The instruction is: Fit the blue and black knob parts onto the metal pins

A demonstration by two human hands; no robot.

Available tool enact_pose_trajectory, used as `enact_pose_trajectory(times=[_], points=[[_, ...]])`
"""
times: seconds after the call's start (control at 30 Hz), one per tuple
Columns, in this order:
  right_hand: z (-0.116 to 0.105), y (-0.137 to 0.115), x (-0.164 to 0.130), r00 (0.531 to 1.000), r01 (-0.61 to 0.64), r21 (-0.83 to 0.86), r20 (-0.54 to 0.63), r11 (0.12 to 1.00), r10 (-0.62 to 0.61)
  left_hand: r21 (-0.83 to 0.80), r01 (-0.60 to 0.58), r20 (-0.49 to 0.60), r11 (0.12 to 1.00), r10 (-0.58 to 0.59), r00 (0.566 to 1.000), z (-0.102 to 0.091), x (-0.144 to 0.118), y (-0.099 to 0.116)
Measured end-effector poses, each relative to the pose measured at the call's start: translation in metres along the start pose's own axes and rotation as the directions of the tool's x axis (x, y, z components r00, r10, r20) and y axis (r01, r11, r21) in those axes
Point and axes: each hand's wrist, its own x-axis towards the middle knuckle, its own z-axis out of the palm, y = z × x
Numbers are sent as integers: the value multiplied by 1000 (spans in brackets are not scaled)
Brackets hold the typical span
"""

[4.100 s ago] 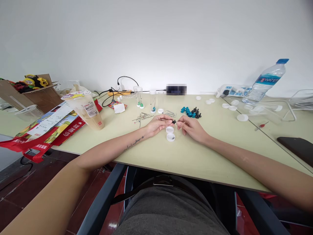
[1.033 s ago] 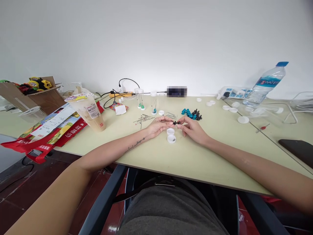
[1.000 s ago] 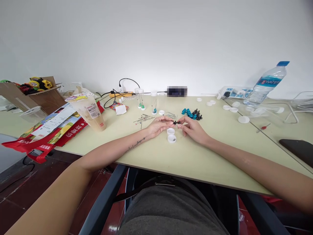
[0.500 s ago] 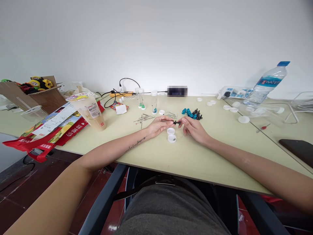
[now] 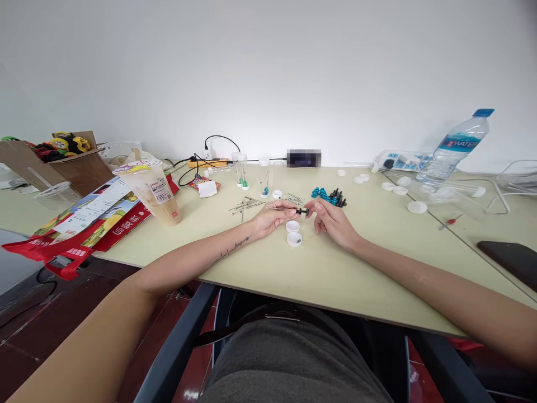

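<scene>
Sitting between both sets of fingertips, a small black piece (image 5: 302,211) is being pinched just above the table (image 5: 335,268), with a thin metal pin running from it back into the left hand (image 5: 272,215). The left hand is closing thumb and forefinger on the pin end, while the right hand (image 5: 331,221) is closing its fingertips on the black piece from the other side, so the 2 hands are meeting at that one spot. Compared with 4.1 s ago, the hands are staying in nearly the same place and keeping the same pinch; the right fingers are now pressing closer onto the black piece.

Just below the meeting fingertips, 2 white caps (image 5: 293,233) are lying on the table, one touching the other, and the nearer one is holding something small and dark. Just beyond the right hand, a heap of blue and black pieces (image 5: 329,195) is lying. Beyond the left hand, loose pins (image 5: 246,204) are scattered, and behind them clear tubes (image 5: 241,168) are standing upright. Well out to the left of the left hand, a sealed drink cup (image 5: 151,190) is standing. Far to the right of the right hand, a water bottle (image 5: 455,146) is leaning.
</scene>
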Motion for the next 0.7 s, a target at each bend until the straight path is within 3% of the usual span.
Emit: enact_pose_trajectory(times=[0.7], points=[[1,0,0,1000,-12,-21,-4,1000,12,2,8,-1,1000,-8,1000,0,0,1]])
